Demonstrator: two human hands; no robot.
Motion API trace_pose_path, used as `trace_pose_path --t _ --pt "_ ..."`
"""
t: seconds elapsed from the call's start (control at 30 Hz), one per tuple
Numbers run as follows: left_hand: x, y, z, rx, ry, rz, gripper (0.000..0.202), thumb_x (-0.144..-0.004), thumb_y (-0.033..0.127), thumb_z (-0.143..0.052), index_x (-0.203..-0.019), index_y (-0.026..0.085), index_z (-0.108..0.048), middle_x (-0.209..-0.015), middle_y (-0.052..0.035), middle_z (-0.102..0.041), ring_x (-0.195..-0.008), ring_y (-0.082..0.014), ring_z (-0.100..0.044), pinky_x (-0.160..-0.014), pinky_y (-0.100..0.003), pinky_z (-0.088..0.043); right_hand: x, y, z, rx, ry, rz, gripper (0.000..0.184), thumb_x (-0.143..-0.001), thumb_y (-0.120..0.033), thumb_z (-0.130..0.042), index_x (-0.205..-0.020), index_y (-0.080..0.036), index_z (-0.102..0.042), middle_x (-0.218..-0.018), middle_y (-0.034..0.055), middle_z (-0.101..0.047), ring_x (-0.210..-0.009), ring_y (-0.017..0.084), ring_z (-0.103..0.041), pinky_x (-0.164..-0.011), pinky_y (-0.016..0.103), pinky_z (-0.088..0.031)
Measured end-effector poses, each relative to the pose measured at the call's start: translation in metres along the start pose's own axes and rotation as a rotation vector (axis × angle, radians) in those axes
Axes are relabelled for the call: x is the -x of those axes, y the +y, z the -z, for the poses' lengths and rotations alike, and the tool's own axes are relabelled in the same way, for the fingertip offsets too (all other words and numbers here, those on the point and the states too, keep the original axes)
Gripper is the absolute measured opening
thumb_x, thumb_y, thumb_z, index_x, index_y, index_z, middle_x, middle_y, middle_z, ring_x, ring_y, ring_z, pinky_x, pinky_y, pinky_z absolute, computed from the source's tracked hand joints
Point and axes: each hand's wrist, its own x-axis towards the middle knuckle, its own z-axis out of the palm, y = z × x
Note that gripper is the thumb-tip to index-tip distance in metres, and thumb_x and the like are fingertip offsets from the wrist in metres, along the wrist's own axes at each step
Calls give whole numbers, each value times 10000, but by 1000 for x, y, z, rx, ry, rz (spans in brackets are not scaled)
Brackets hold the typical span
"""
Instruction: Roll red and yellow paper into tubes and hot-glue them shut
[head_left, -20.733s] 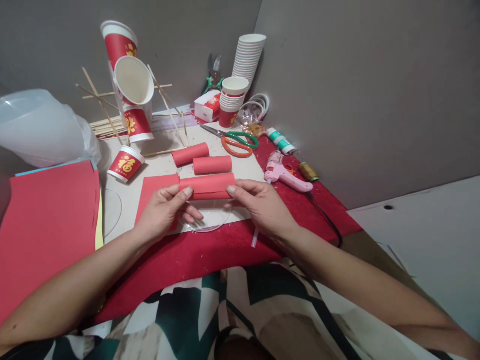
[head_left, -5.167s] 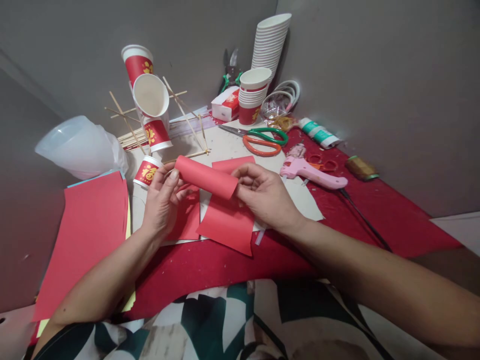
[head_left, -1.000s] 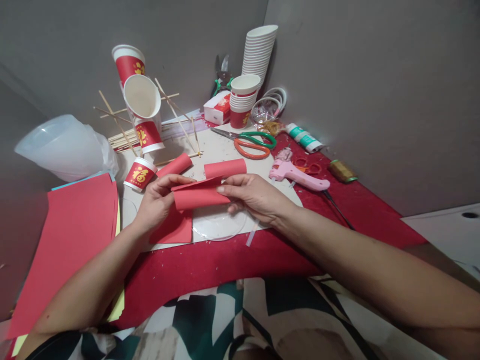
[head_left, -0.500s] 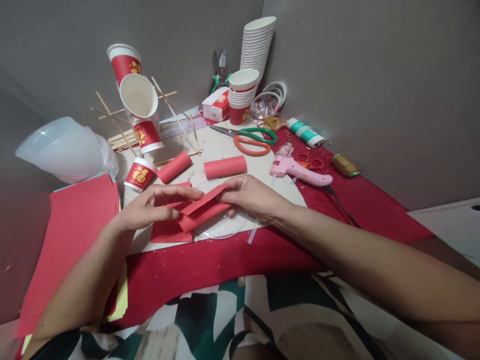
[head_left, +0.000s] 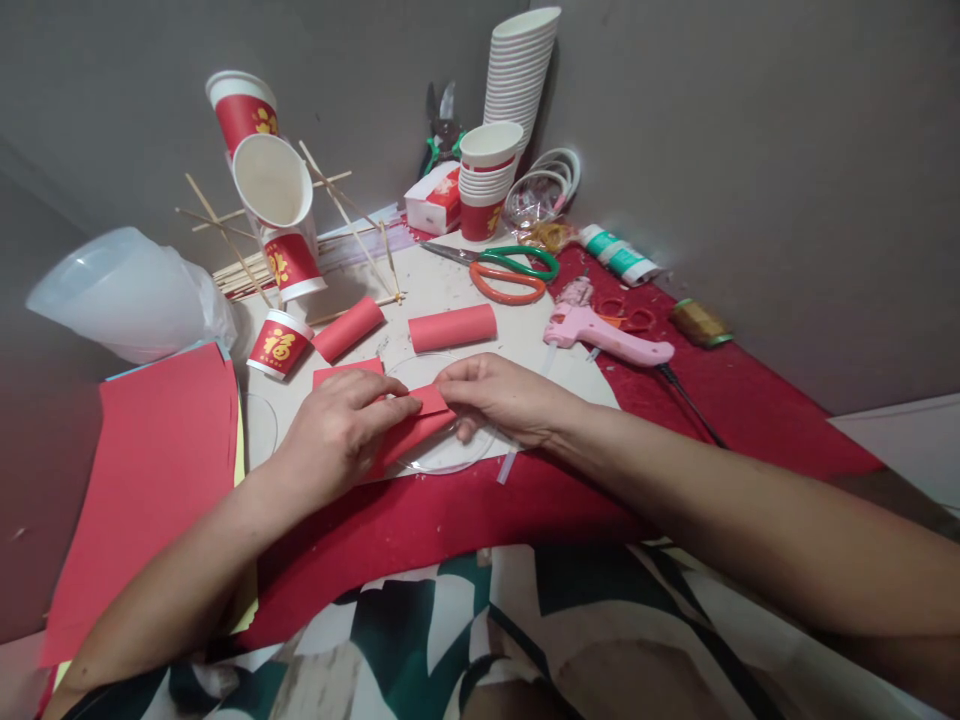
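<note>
Between my hands is a piece of red paper (head_left: 409, 437), curled over on itself. My right hand (head_left: 504, 398) pinches its right end with thumb and fingers. From the left, my left hand (head_left: 349, 418) lies over the paper, fingers closed on its upper flap; the thumb is hidden. Below the paper lies a clear round plastic disc (head_left: 446, 465). Another flat red paper piece (head_left: 349, 370) shows partly behind my left hand. Two rolled red paper tubes, a left one (head_left: 349, 331) and a right one (head_left: 452, 327), rest just beyond.
A pink glue gun (head_left: 607, 335) lies on the right, near scissors (head_left: 510, 272) with green and orange handles. Paper cups (head_left: 491, 185) stand at the back. Left are a cup-and-stick structure (head_left: 289, 262), a plastic jug (head_left: 120, 290) and red paper sheets (head_left: 161, 450).
My left hand has moved right and closed over the red paper, pressing its raised flap down. My right hand stays at the right end. The view has shifted slightly.
</note>
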Motion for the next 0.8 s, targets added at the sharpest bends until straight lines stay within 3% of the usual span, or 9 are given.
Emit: trace_pose_path --t 0.2,0.5,0.67,0.73,0.8 --pt "-1 -4 3 -127 -31 -129 310 -777 249 -712 -1082 292 -749 -1115 -125 -711 -1004 -304 -636 -862 -406 -454 -1 -2 3 -81 -39 -48 173 -690 -208 -688 -579 -145 -572 -524 -59 -445 -403 41 -422 -369 163 -488" --pt "-4 -6 3 -360 94 -364 168 -864 186 -613 -1005 172 -704 -1027 -153 -710 -921 -271 -650 -760 -409 -503 -1 0 2 -196 -22 -9 187 -685 -279 -750 -650 -130 -643 -577 -43 -471 -482 57 -437 -373 172 -512" --pt "-7 -4 5 -348 101 -398 174 -864 182 -616 -1023 159 -683 -1029 -161 -705 -961 -285 -653 -815 -459 -512 0 1 0 -156 -33 51 272 -605 -315 -847 -633 -123 -656 -559 -59 -497 -424 31 -458 -365 136 -485" --pt "-5 -2 8 -330 120 -376 264 -872 141 -576 -1120 181 -660 -1109 -156 -691 -1025 -282 -645 -887 -489 -501 -1 2 1 -166 -5 69 298 -570 -318 -875 -664 -123 -670 -589 -53 -533 -435 32 -488 -372 134 -488" --pt "-2 1 12 -268 215 -298 407 -864 104 -562 -1253 219 -598 -1242 -143 -648 -1145 -282 -607 -972 -504 -474 -1 1 2 -215 59 99 315 -550 -319 -889 -676 -134 -667 -615 -56 -547 -447 34 -503 -383 142 -501"
